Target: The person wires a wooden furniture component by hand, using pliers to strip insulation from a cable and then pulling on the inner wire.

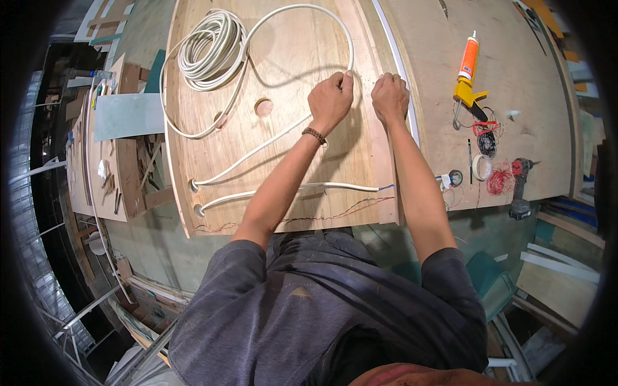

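Note:
My left hand (330,101), with a brown bracelet at its wrist, is closed on a white cable (352,48) above a pale wooden panel (290,83). One stretch of cable loops up and left from the fingers to a large white coil (209,55); another slants down to a hole near the panel's left edge. My right hand (391,96) is closed over the panel's right rail (384,154), beside a long white strip (391,32). What its curled fingers hold, if anything, is hidden. A second white cable (283,191) with a blue end lies nearer me.
On the right of the worktable lie a yellow caulking gun (465,93) with an orange-and-white tube, a tape roll (481,168), red wire (499,180) and a cordless drill (523,180). Thin red wires (341,212) run along the panel's near edge. Wood scraps (132,167) stand at left.

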### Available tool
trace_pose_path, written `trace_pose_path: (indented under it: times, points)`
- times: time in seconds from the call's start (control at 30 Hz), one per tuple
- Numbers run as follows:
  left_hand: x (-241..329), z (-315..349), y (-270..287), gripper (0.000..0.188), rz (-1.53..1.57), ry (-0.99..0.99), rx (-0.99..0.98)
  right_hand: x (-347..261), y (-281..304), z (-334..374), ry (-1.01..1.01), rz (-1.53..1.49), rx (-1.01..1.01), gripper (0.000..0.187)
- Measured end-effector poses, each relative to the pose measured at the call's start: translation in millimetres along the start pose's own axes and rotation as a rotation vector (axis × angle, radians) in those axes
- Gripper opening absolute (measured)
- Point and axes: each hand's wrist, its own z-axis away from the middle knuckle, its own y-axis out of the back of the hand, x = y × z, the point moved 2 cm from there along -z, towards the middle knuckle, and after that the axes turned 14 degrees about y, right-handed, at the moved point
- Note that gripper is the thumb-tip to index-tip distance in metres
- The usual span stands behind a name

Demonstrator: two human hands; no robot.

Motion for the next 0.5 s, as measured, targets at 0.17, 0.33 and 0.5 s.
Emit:
trace_pose_path:
  times: [0.17, 0.33, 0.5]
  points:
    - [-2.1, 32.4, -8.2, 0.05, 0.082, 0.193, -0.138, 2.5, 2.7, 0.0, -0.024, -0.009, -0.033, 0.032]
    - [3.6, 46.2, 18.4, 0.042, 0.06, 0.039, 0.086, 3.0, 1.9, -0.8, -0.042, -0.038, -0.057, 0.034]
    - [-8.2, 32.5, 102.2, 0.044, 0.05, -0.166, 0.267, 6.9, -3.6, 2.8, -0.008, -0.009, -0.007, 0.034]
